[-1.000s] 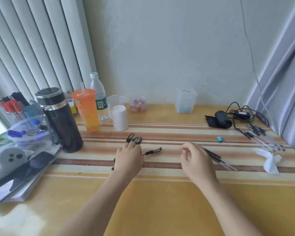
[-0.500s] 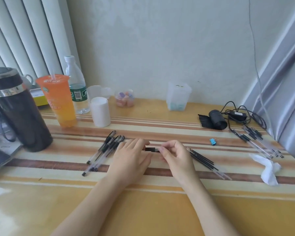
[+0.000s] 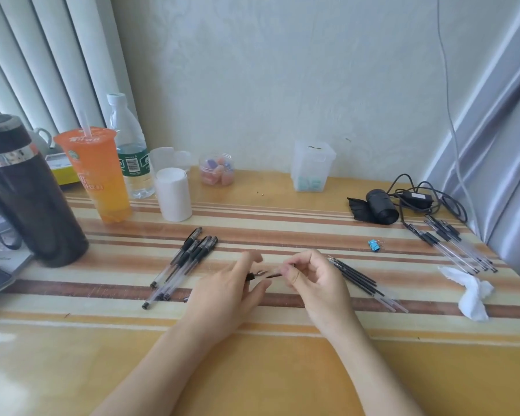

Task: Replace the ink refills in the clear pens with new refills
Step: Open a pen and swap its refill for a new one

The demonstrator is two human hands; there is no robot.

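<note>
Holding one clear pen [image 3: 263,275] between our two hands, we keep it just above the middle of the table [image 3: 252,370]. Our left hand [image 3: 228,298] pinches one end and our right hand [image 3: 315,280] pinches the other. The pen lies sideways, pointing left to right. More pens [image 3: 180,265] lie to the left, slanting toward the back edge.

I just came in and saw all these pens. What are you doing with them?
A person is taking a clear plastic pen with black parts apart over the striped table. The left hand and the right hand each pinch one end of it. A bunch of clear pens with black grips lies left of the hands, and a row of thin black ink refills lies to the right.
</note>
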